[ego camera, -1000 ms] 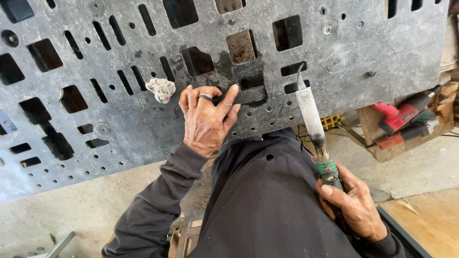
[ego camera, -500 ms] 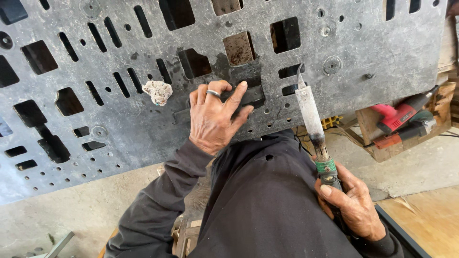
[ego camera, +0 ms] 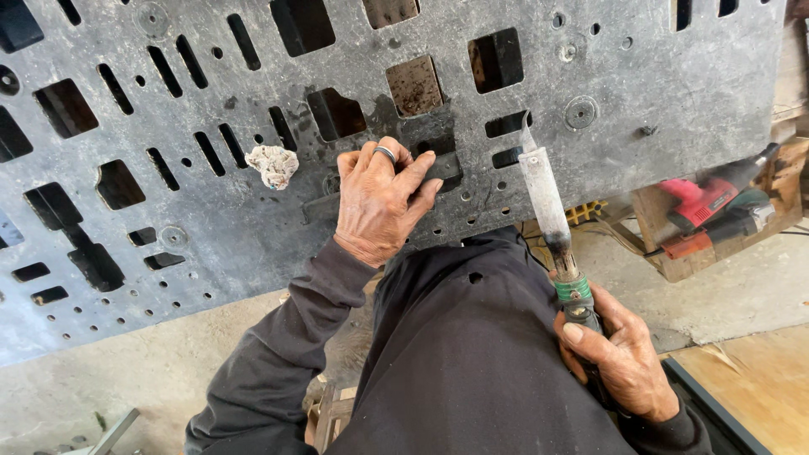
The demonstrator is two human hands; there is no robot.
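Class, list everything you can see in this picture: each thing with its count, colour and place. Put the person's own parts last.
Panel: one, grey, full of slots and holes, across the top.
Strip: one, dark, flat on the panel under the left hand.
Rag: one, off-white, crumpled, on the panel left of the left hand.
Iron: one, flat grey blade, green collar, tip at the panel, held in the right hand.
Power tools: two, red and black, in a wooden tray at the right.
Floor: grey concrete, below the panel.
Board: one, light wood, bottom right.
Ring: one, silver, on the left hand.
Left hand: pressing on the panel.
Right hand: gripping the iron's handle.
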